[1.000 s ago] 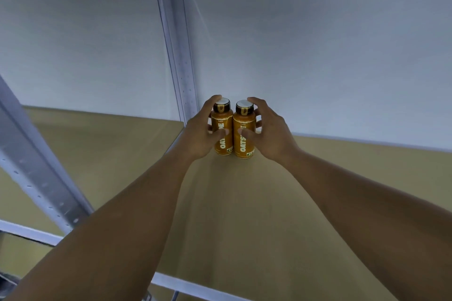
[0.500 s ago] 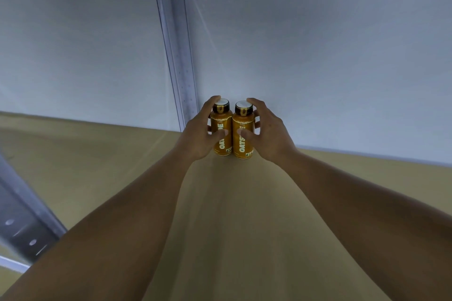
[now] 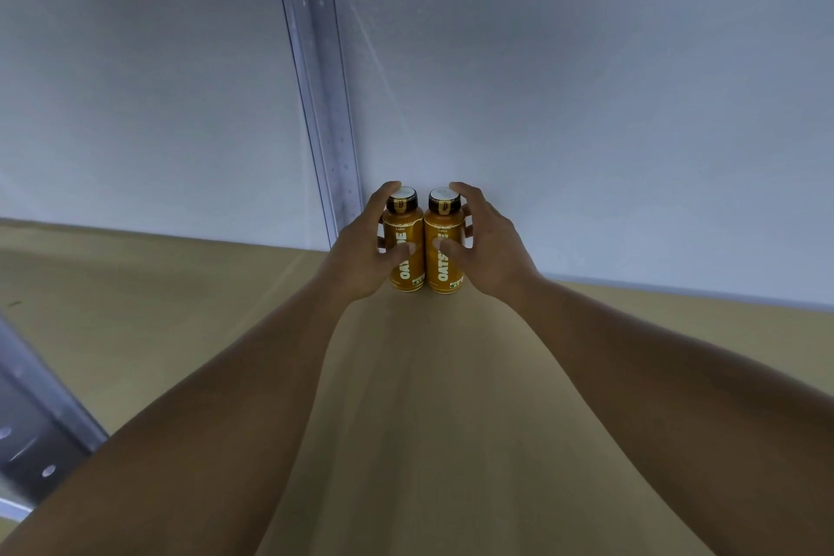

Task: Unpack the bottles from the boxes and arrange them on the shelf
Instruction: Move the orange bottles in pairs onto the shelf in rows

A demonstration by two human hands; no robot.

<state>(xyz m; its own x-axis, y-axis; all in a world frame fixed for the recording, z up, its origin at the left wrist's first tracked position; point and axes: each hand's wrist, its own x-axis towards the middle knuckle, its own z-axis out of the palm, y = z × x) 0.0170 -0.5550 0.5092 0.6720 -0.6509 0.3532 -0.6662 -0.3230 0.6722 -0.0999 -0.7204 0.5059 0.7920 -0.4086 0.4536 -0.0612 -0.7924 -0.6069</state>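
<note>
Bottles: left bottle (image 3: 403, 246) and right bottle (image 3: 444, 248) touching, upright on the shelf (image 3: 180, 307), beside the metal post (image 3: 322, 104).
Hands: left hand (image 3: 363, 260) wraps one, right hand (image 3: 485, 253) the other.
Handling: probably light, smooth, rigid; grip mid-body.

The view has swung rightward: the slanted metal upright (image 3: 31, 415) at left now sits lower and nearer the corner.

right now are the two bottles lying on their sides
No, both orange bottles stand upright side by side on the shelf board, caps up.

Hands (image 3: 361, 260) (image 3: 489, 253) grip two bottles (image 3: 405, 251) (image 3: 444, 253) (upright, touching).
</note>
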